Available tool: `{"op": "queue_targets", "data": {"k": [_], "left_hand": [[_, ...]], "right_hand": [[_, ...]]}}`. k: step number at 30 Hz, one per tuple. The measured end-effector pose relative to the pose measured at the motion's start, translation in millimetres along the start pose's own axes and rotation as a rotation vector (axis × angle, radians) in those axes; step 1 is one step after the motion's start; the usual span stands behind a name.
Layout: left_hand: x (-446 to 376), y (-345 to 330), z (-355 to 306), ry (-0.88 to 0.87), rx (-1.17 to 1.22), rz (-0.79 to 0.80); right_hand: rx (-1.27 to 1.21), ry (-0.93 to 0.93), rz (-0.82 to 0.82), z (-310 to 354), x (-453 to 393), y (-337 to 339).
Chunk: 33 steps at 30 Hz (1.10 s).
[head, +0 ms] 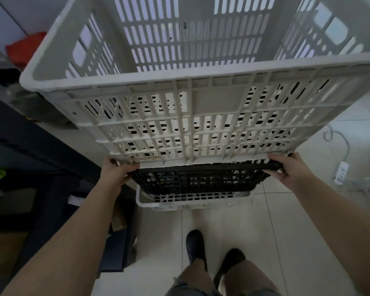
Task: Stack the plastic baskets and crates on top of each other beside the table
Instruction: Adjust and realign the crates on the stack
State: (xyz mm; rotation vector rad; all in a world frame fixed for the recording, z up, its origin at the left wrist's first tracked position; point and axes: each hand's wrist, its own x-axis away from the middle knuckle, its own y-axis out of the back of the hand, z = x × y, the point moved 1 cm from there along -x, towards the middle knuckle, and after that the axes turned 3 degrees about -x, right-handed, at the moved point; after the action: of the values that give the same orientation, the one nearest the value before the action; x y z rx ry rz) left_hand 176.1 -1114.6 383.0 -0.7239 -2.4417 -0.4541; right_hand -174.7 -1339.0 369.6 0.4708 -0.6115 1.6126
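Note:
A large white slotted crate (201,116) fills the upper view, resting on a black crate (197,178). Beneath the black crate sits a low white basket (186,201) on the tiled floor. My left hand (115,170) grips the left end of the black crate's rim, just under the white crate's bottom edge. My right hand (286,168) grips the right end of the same rim. Both arms reach forward from the bottom corners. The black crate's far side is hidden by the white crate.
A dark table or shelf unit (30,133) stands close on the left, with a red item (24,50) on top. A white power strip (341,173) and cable lie on the floor at right. My feet in dark shoes (214,253) stand on pale tiles.

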Motion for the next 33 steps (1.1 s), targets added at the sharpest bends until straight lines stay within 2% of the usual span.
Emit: {"op": "queue_targets", "data": {"k": [4, 8, 14, 21, 25, 33], "left_hand": [[5, 0, 12, 0.015, 0.011, -0.026], [9, 0, 18, 0.019, 0.020, -0.059], [0, 2, 9, -0.010, -0.140, -0.007], [-10, 5, 0, -0.055, -0.377, 0.043], [-20, 10, -3, -0.050, -0.372, 0.021], [-8, 26, -2, -0.058, -0.369, -0.009]], "right_hand": [[-0.120, -0.052, -0.092, -7, 3, 4], [-0.067, -0.046, -0.047, -12, 5, 7], [0.054, -0.074, -0.060, -2, -5, 11], [0.058, -0.025, -0.025, 4, -5, 6], [0.023, -0.006, -0.062, 0, -7, 2], [0.099, 0.030, 0.063, 4, 1, 10]]}}
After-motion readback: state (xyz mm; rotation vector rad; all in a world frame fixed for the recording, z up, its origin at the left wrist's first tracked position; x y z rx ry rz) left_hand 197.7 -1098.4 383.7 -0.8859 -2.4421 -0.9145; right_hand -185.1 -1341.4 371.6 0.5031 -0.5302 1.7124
